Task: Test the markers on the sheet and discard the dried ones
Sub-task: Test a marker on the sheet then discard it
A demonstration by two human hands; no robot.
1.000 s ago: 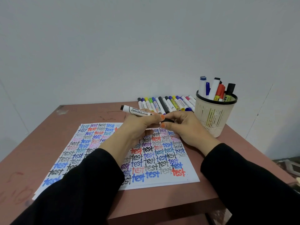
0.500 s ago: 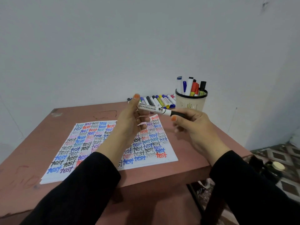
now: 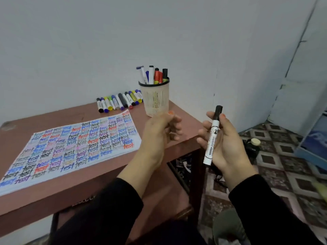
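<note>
My right hand [image 3: 224,144] grips a white whiteboard marker [image 3: 212,137] with a black cap on, held nearly upright past the table's right edge. My left hand [image 3: 159,131] hovers over the table's right corner, fingers loosely curled, holding nothing. The test sheet [image 3: 70,147], covered with the word "test" in many colours, lies on the brown table [image 3: 106,181]. A mesh cup [image 3: 155,99] at the back right holds several markers. A row of capped markers [image 3: 118,102] lies by the wall, left of the cup.
The wall stands right behind the table. To the right lies a patterned floor [image 3: 283,156] with a dark jar with a pale lid [image 3: 252,145] and a blue object [image 3: 315,144]. A greenish round shape [image 3: 230,225] shows at the bottom right, blurred.
My left hand has let go of the marker. My right hand has carried it right, off the table's edge, and turned it upright. The view has swung to the right.
</note>
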